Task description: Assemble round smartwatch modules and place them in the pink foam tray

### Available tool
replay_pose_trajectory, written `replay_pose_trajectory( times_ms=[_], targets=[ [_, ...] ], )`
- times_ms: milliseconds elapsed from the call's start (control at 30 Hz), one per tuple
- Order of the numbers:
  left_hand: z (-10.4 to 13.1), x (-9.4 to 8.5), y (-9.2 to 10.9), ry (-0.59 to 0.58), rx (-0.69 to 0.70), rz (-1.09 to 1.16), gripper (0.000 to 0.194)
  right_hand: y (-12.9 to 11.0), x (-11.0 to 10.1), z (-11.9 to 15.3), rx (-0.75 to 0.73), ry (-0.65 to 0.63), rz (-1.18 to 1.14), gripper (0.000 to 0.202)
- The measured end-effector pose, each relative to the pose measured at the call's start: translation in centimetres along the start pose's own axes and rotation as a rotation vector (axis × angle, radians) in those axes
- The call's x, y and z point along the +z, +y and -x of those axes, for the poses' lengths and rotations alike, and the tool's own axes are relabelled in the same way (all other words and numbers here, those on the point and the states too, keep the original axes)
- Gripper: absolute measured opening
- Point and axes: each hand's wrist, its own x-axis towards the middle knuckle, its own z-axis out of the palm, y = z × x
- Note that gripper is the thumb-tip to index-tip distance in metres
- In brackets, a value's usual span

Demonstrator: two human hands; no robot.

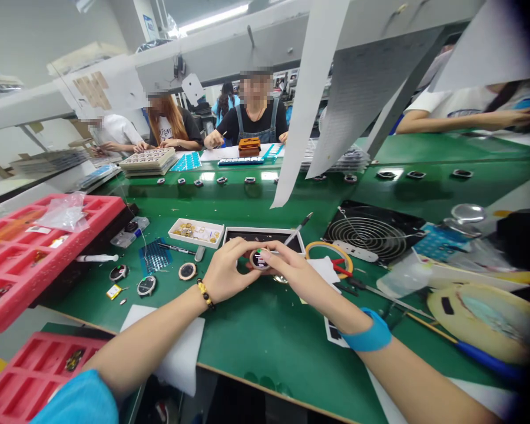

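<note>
A round watch [259, 259] with a lit dark screen is held up over the green bench. My left hand [229, 266] grips its left side, fingers curled over the top edge. From the right, my right hand [289, 268] holds the other side, with its thumb at the screen's edge. Behind the hands is a dark tray with a white rim [301, 240], a pen [299, 227] leaning in it. To the left lie three more round watch pieces: one with a tan ring [187, 271], a silver one [146, 286] and a dark one [119, 272].
A white box of small parts [196, 231] stands beyond my left hand. Red compartment trays [39, 253] are at the left. On the right are a tape roll [329, 259], a fan [375, 229] and a blue-handled tool [486, 358]. Several people sit across the bench.
</note>
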Motion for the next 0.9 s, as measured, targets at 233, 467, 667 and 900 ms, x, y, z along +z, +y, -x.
replay_pose_trajectory(
  times_ms=[233, 467, 667, 900],
  targets=[
    [-0.13, -0.02, 0.07, 0.001, 0.002, 0.007, 0.041, 0.01, -0.02, -0.02, -0.002, 0.016, 0.015, 0.073],
    [0.02, -0.03, 0.01, -0.006, -0.002, 0.007, 0.041, -0.01, -0.01, -0.08, -0.006, -0.002, -0.037, 0.071],
    [0.01, -0.03, -0.12, -0.015, -0.021, 0.015, 0.044, -0.19, 0.04, 0.12, -0.005, -0.005, -0.073, 0.069],
    [-0.01, -0.05, -0.13, -0.008, -0.012, 0.013, 0.041, 0.44, -0.01, -0.06, -0.039, -0.029, -0.013, 0.068]
  ],
)
